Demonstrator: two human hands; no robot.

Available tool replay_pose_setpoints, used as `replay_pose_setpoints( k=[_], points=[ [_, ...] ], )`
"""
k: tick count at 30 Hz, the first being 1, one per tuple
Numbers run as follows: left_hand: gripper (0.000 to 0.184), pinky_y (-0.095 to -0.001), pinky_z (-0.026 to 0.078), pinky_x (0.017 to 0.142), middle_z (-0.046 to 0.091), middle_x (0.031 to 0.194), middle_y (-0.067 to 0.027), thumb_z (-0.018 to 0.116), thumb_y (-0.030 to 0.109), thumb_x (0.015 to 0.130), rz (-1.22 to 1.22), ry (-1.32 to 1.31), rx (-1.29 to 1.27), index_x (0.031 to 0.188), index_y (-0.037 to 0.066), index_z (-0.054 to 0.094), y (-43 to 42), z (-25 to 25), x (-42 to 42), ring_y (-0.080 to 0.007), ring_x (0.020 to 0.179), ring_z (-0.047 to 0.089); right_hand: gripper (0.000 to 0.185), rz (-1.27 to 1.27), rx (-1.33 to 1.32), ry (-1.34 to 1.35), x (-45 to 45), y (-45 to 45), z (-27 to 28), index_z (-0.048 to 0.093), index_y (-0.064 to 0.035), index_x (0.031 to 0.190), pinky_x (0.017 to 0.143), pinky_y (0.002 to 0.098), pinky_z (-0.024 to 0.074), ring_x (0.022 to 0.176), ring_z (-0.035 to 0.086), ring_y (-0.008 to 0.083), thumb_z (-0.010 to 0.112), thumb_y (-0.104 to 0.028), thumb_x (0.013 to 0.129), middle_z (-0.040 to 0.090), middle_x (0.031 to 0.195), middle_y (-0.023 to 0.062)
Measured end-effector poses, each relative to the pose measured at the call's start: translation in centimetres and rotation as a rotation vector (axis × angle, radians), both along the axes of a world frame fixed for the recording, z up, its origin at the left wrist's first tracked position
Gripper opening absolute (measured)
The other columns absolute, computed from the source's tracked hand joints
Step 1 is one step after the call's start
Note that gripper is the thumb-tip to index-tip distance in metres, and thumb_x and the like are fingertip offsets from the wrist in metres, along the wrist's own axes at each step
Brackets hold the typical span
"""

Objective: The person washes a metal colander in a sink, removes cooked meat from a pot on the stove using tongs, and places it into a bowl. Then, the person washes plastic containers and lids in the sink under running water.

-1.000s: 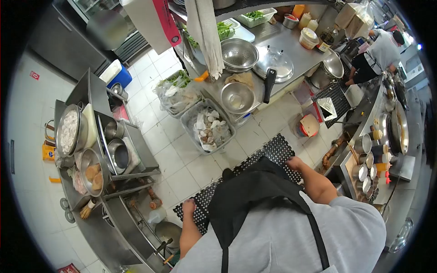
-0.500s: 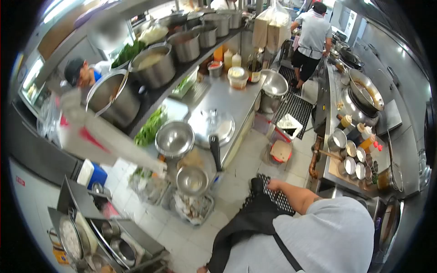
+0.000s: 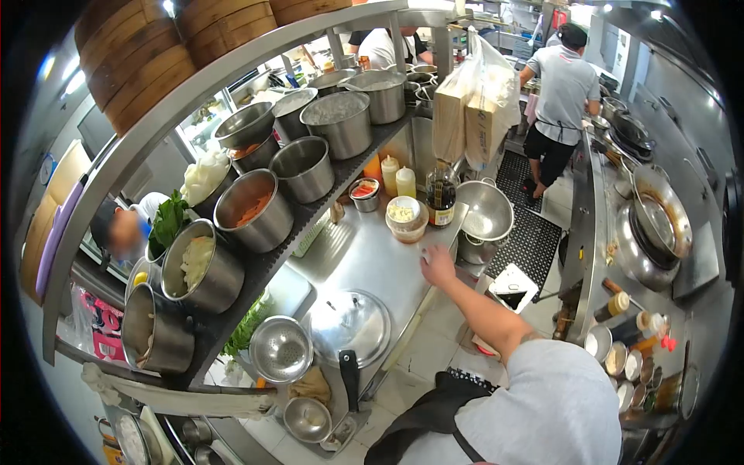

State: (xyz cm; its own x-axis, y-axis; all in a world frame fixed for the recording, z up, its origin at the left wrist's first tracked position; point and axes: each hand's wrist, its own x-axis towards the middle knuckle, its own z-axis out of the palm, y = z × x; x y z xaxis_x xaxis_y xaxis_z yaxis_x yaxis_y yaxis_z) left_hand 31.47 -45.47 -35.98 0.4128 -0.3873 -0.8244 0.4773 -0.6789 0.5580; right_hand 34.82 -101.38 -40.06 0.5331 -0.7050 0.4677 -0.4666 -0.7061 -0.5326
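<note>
My right hand (image 3: 439, 266) reaches over the front edge of the steel counter (image 3: 353, 221), palm down. Its fingers are a little bent and apart, with nothing visible in them. Just beyond it stands a lidded plastic tub (image 3: 407, 221) with a small white bowl of pale yellow food (image 3: 403, 209) on top. A dark sauce bottle (image 3: 442, 200) is right behind the hand. To the left on the counter lies a round steel lid (image 3: 349, 325). My left hand is out of view.
Steel pots of cut vegetables (image 3: 248, 213) line the shelf at left, under bamboo steamers (image 3: 132, 62). A colander (image 3: 280, 349) and a black-handled pan (image 3: 349, 380) lie nearby. A co-worker (image 3: 562, 93) stands by the woks (image 3: 659, 205). A large steel pot (image 3: 486, 213) stands past the counter's end.
My right hand has risen from beside my apron to above the counter. The view has shifted, bringing the steamers into sight. My left hand, at the bottom edge before, has left view.
</note>
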Motion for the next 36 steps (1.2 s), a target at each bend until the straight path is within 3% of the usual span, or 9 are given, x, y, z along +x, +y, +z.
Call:
replay_pose_setpoints(
  k=[6, 11, 14, 16, 18, 20, 28, 30, 36],
  points=[
    [0.042, -0.0443, 0.045, 0.059, 0.06, 0.095, -0.0145, 0.059, 0.033, 0.091, -0.036, 0.043, 0.028, 0.122, 0.005, 0.053, -2.4, 3.8, -2.2, -0.0227, 0.066, 0.053, 0.066, -0.008, -0.012, 0.191, 9.9, -9.6, 3.5, 0.05, -0.0072, 0.132, 0.106, 0.0517, 0.0342, 0.132, 0.033, 0.0469, 0.071, -0.036, 0.076, 0.035, 0.141, 0.0265],
    [0.047, -0.046, 0.046, 0.063, 0.061, 0.101, -0.0153, 0.06, 0.036, 0.091, -0.08, 0.051, 0.075, 0.127, 0.006, 0.052, -3.1, 6.9, -2.5, -0.0231, 0.07, 0.053, 0.085, 0.034, 0.063, 0.449, 12.6, -13.4, 2.9, 0.031, -0.0194, 0.149, 0.112, 0.0544, 0.0244, 0.141, 0.021, 0.0453, 0.062, -0.056, 0.079, 0.025, 0.151, 0.024],
    [0.051, -0.0471, 0.046, 0.065, 0.061, 0.105, -0.0158, 0.061, 0.037, 0.091, -0.086, -0.023, 0.073, 0.131, 0.007, 0.052, -4.8, 9.8, -0.6, -0.0233, 0.072, 0.054, 0.089, 0.067, 0.105, 0.529, 12.9, -13.0, 2.6, 0.023, -0.022, 0.152, 0.114, 0.0533, 0.0211, 0.141, 0.021, 0.0436, 0.06, -0.059, 0.08, 0.022, 0.154, 0.0221],
    [0.042, -0.0386, 0.045, 0.062, 0.062, 0.092, -0.013, 0.059, 0.036, 0.091, -0.105, -0.163, 0.018, 0.115, 0.001, 0.061, -7.2, 11.8, 1.2, -0.021, 0.072, 0.054, 0.089, 0.066, 0.157, 0.519, 13.0, -12.7, 3.2, 0.024, -0.0219, 0.151, 0.115, 0.0525, 0.0211, 0.141, 0.024, 0.0419, 0.061, -0.058, 0.079, 0.023, 0.154, 0.0203],
    [0.031, -0.0263, 0.044, 0.061, 0.062, 0.077, -0.005, 0.062, 0.032, 0.088, 0.022, -0.158, -0.174, 0.099, 0.003, 0.064, -9.9, 11.9, 2.8, -0.0152, 0.065, 0.054, 0.09, 0.04, 0.127, 0.5, 13.0, -12.1, 2.8, 0.025, -0.0203, 0.15, 0.114, 0.052, 0.0227, 0.14, 0.025, 0.0417, 0.064, -0.056, 0.078, 0.024, 0.153, 0.0207],
    [0.029, -0.0236, 0.041, 0.053, 0.06, 0.074, -0.0006, 0.063, 0.024, 0.093, -0.066, -0.211, -0.216, 0.111, 0.002, 0.06, -14.0, 12.5, 5.0, -0.0075, 0.06, 0.051, 0.092, 0.043, 0.146, 0.476, 12.6, -11.6, 1.8, 0.026, -0.0187, 0.15, 0.113, 0.0514, 0.0241, 0.139, 0.027, 0.0416, 0.067, -0.055, 0.076, 0.025, 0.153, 0.0212],
    [0.033, -0.0284, 0.049, 0.074, 0.065, 0.091, -0.0093, 0.062, 0.022, 0.092, -0.164, -0.4, -0.514, 0.115, -0.002, 0.058, -32.4, 9.9, 10.8, -0.014, 0.077, 0.06, 0.099, -0.014, 0.147, 0.396, 12.4, -10.9, 2.5, 0.024, -0.0148, 0.15, 0.112, 0.0487, 0.0282, 0.137, 0.03, 0.041, 0.072, -0.053, 0.073, 0.026, 0.15, 0.0264],
    [0.032, -0.0272, 0.049, 0.073, 0.065, 0.089, -0.0082, 0.061, 0.02, 0.093, -0.152, -0.385, -0.533, 0.115, -0.003, 0.057, -35.6, 8.9, 11.7, -0.0136, 0.077, 0.061, 0.099, 0.044, 0.141, 0.432, 13.1, -11.7, 2.4, 0.025, -0.0137, 0.15, 0.111, 0.0486, 0.0293, 0.135, 0.032, 0.0407, 0.073, -0.053, 0.072, 0.028, 0.148, 0.0269],
    [0.031, -0.0272, 0.049, 0.075, 0.066, 0.089, -0.0084, 0.06, 0.021, 0.094, -0.108, -0.314, -0.513, 0.114, -0.003, 0.057, -36.8, 7.2, 9.2, -0.0136, 0.079, 0.062, 0.098, 0.158, 0.169, 0.407, 15.0, -12.7, 2.3, 0.03, -0.0104, 0.147, 0.107, 0.049, 0.0336, 0.128, 0.038, 0.041, 0.072, -0.052, 0.07, 0.038, 0.139, 0.026]
  ],
)
